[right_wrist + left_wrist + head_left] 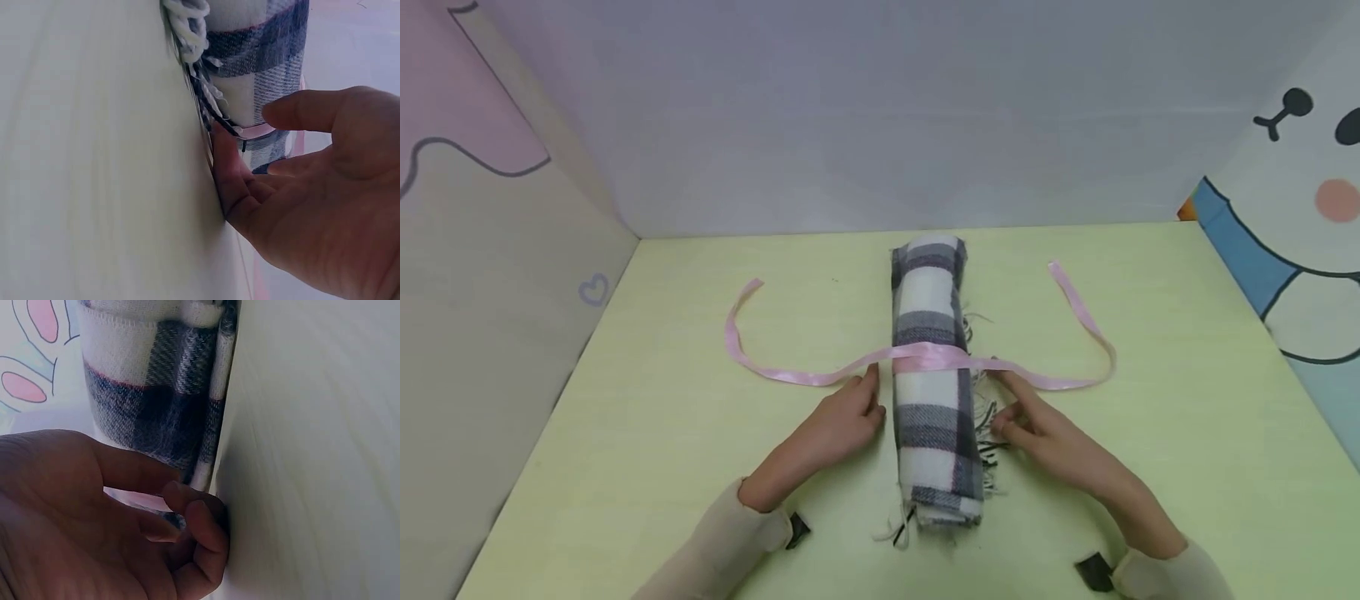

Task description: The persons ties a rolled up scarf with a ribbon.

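Note:
A rolled scarf (928, 425) in white, grey and dark plaid lies lengthwise on the table, with fringe (987, 433) along its right side. Across its middle passes a pink ribbon (805, 377), whose two tails curve away over the table to left and right. My left hand (842, 421) rests beside the roll's left edge, index finger reaching to the ribbon and the other fingers bent. On the opposite side my right hand (1056, 437) is by the fringe, its index fingertip at the ribbon. In the right wrist view, thumb and fingers (228, 169) stand apart.
The pale yellow table (647, 375) meets a plain back wall (925, 117). Side panels with cartoon drawings, including a white animal face (1292, 192), stand at left and right. Dark tabs (1096, 572) show by both sleeve cuffs.

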`<control>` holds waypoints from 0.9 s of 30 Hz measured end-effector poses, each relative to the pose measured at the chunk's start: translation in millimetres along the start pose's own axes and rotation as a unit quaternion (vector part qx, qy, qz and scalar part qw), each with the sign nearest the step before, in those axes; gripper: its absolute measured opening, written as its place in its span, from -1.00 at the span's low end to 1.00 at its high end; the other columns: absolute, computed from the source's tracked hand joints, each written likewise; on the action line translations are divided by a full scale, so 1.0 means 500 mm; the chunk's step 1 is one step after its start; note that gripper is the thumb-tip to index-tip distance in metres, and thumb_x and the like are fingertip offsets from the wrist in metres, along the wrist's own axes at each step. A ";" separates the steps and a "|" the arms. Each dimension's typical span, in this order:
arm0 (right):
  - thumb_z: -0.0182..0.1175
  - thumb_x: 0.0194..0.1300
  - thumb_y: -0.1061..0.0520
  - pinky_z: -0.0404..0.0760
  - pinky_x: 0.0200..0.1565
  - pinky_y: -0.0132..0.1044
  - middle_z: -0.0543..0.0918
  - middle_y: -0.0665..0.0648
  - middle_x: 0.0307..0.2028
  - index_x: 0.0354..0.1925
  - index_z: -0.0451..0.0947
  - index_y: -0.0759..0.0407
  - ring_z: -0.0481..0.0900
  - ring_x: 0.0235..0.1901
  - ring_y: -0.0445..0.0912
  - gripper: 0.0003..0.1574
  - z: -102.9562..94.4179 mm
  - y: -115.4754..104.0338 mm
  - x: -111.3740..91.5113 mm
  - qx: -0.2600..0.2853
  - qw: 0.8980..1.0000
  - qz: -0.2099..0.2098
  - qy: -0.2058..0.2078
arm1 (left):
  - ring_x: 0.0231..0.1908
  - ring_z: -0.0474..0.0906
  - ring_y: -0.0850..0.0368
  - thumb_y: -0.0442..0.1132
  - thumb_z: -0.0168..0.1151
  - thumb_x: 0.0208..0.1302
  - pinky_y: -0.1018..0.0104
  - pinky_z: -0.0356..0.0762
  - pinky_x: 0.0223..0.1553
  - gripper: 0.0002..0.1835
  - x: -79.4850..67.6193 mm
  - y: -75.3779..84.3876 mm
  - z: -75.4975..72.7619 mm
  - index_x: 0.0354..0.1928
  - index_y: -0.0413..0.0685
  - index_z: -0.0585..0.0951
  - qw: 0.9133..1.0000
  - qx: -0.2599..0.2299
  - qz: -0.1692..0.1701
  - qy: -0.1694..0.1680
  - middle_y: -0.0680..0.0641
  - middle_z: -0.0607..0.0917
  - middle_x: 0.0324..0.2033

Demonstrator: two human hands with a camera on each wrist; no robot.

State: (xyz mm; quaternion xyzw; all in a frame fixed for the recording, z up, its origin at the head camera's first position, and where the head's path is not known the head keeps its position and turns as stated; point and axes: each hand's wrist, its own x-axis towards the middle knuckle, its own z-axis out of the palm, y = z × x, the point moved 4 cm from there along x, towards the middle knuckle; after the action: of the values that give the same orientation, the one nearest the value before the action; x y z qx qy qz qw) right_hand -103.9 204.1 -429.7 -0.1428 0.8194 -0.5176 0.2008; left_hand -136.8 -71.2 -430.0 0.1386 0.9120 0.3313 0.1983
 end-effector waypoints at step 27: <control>0.00 0.66 0.32 0.73 -0.05 -0.23 0.41 0.27 0.46 0.71 -0.05 -0.07 0.74 -0.07 -0.07 -0.14 -0.011 0.020 0.017 0.231 0.965 -0.102 0.076 | -0.40 0.53 0.10 -0.47 0.07 0.50 0.31 0.54 -0.30 -0.22 0.028 -0.018 -0.002 0.69 -0.01 0.14 0.958 -0.278 0.009 0.077 -0.20 0.56 -0.12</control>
State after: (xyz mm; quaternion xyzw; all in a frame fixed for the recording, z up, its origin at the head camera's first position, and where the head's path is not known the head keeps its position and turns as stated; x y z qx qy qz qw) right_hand -114.4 208.9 -438.4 -0.1356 0.6713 -0.7200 0.1116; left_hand -150.6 -73.2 -439.1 0.0606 0.7952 0.5831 0.1547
